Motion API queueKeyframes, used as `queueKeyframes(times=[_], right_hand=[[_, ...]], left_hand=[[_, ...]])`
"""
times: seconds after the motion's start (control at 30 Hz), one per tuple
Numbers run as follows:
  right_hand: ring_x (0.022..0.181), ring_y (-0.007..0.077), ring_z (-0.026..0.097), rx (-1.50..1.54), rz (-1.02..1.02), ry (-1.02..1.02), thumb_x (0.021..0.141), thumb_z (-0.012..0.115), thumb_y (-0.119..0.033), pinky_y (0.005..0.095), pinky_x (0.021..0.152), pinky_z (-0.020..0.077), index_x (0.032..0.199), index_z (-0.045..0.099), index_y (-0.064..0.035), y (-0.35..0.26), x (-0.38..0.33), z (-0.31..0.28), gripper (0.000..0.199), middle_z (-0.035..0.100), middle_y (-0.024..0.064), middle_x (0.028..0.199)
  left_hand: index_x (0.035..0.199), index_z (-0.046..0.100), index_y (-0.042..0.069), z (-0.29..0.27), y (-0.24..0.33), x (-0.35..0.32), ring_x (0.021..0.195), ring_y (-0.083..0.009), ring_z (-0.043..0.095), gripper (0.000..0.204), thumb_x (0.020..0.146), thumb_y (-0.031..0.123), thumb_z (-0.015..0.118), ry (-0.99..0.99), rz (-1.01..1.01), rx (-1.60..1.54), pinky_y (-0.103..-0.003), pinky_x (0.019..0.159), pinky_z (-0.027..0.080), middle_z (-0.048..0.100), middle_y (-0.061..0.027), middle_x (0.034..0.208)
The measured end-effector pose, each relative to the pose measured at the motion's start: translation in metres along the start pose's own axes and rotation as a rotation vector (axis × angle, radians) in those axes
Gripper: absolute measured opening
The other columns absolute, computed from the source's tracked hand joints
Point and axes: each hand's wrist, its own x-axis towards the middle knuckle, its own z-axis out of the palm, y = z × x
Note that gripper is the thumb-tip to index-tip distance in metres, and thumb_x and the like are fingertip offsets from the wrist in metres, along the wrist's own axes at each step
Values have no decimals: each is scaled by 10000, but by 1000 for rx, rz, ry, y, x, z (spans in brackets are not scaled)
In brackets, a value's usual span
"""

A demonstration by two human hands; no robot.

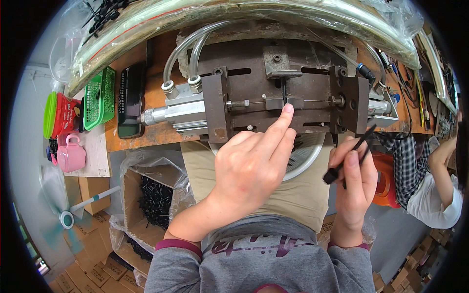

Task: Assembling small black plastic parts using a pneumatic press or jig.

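pinched slim black rods in right hand
seemed light, stiff; best gripped near thick end. farther, seemingly touched with left hand's index fingertip (could not tell any grasp beneath) another rod at brown machine.

We wear a grey shirt with large, dark purple lettering printed across its front. A maroon collar trims the shirt's neck, and maroon cuffs finish both of its grey sleeves. Beyond the shirt's hem, we have plain beige trousers; past its cuffs, our forearms, left hand and right hand are bare.
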Motion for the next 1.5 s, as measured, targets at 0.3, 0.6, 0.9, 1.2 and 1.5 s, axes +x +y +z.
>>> queueKeyframes(times=[0.3,0.6,0.9,1.2,1.5], right_hand=[[551,11,367,304,281,-128,1053,526,-165,191,493,254,1101,538,-15,-2,5,11,157,495,-53,705],[529,59,362,558,150,-93,1103,349,-247,214,504,292,988,527,-19,13,8,-1,311,435,-10,644],[835,149,494,-153,-239,-20,966,635,-233,286,707,408,875,672,50,-5,4,3,300,571,48,813],[513,55,501,356,165,-243,1015,548,-72,190,470,375,1079,572,37,-30,39,24,129,609,50,737],[1032,208,664,-518,-689,-290,952,663,-284,333,889,512,1132,693,-29,-79,231,155,313,714,95,1081]], left_hand=[[1044,755,53,-20,12,-13,788,-189,723,344,713,93,841,-56,124,-513,-275,619,560,742,-87,1021],[923,715,18,-2,1,-8,783,-229,677,299,654,82,829,41,14,-83,-312,703,550,697,-140,1206],[944,721,27,-1,1,-1,667,-171,657,274,696,105,807,-4,-2,3,-291,589,502,698,-123,1230],[1062,748,30,-37,-2,-1,860,-232,735,382,702,83,867,155,77,-528,-305,708,602,725,-137,1071],[1032,742,11,-75,-25,-22,941,-243,722,386,672,23,881,325,-153,-412,-321,802,606,711,-185,1148]])
